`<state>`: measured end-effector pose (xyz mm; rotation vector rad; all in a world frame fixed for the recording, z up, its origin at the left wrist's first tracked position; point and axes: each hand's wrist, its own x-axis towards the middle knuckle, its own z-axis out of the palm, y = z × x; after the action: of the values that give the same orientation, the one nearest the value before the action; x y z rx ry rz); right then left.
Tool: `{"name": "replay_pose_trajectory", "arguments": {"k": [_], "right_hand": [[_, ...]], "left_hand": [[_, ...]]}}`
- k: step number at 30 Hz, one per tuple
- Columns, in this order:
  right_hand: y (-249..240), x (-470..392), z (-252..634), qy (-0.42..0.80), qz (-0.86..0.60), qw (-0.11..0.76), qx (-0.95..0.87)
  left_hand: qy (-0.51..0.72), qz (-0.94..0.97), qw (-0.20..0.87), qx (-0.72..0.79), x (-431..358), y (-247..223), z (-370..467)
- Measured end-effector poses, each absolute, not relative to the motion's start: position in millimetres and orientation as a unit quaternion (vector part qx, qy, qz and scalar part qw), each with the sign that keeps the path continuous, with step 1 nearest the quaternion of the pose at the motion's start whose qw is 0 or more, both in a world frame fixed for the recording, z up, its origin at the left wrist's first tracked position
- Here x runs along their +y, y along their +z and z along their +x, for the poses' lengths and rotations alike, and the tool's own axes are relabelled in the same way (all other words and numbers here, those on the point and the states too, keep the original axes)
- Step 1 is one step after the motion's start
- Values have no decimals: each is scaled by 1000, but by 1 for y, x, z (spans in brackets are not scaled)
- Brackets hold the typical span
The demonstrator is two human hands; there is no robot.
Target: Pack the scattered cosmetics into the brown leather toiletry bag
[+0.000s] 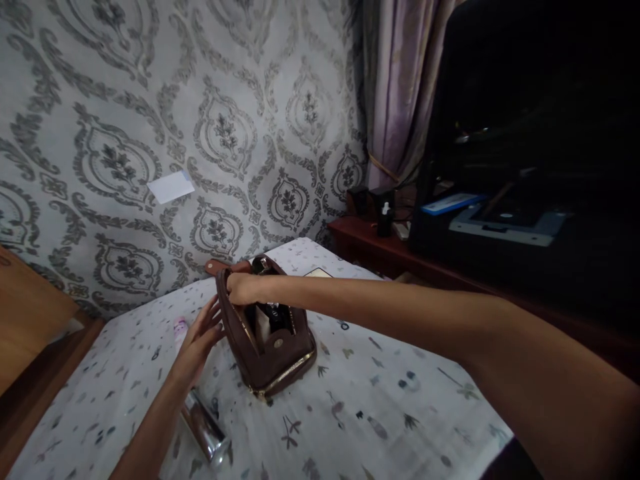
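Observation:
A brown handbag (293, 353) with gold zippers stands on a table under a white patterned cloth (360, 427). Its top is unzipped, and dark and pale items show inside, too dim to name. My right hand (244, 288) reaches into the far left part of the opening; its fingertips are hidden there. Along the bag's left side rests my left hand (199, 339), fingers stretched out and touching the leather. Below that wrist lies a shiny silver cylinder (204, 427). A pink-capped item (180, 327) is partly covered by my left hand.
Behind the bag is a patterned wall with a white card (171, 187) on it. A flat rectangular item (318, 273) lies beyond my right forearm. On the right, a reddish wooden shelf (350, 230) holds a small dark bottle (385, 221) beside a large black screen (525, 133).

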<state>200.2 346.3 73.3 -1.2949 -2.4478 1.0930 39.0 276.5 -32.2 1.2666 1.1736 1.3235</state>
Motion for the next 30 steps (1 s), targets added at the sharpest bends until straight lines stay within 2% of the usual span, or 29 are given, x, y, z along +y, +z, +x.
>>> {"name": "replay_pose_trajectory", "arguments": {"k": [4, 11, 16, 19, 22, 26, 30], "right_hand": [[82, 333, 215, 295, -403, 23, -866], [81, 335, 221, 284, -376, 66, -880], [74, 346, 227, 344, -367, 149, -852], [68, 356, 243, 336, -369, 287, -818], [55, 366, 268, 237, -377, 445, -777], [33, 374, 292, 172, -428, 456, -761], [27, 369, 288, 94, -367, 424, -822]], "left_hand": [[543, 516, 460, 476, 277, -35, 38], [545, 515, 449, 486, 279, -34, 38], [553, 499, 453, 491, 283, -39, 38], [555, 480, 459, 500, 284, -43, 37], [558, 477, 467, 493, 284, -44, 39], [555, 485, 464, 491, 284, -43, 42], [539, 502, 469, 488, 284, -41, 42]]}}
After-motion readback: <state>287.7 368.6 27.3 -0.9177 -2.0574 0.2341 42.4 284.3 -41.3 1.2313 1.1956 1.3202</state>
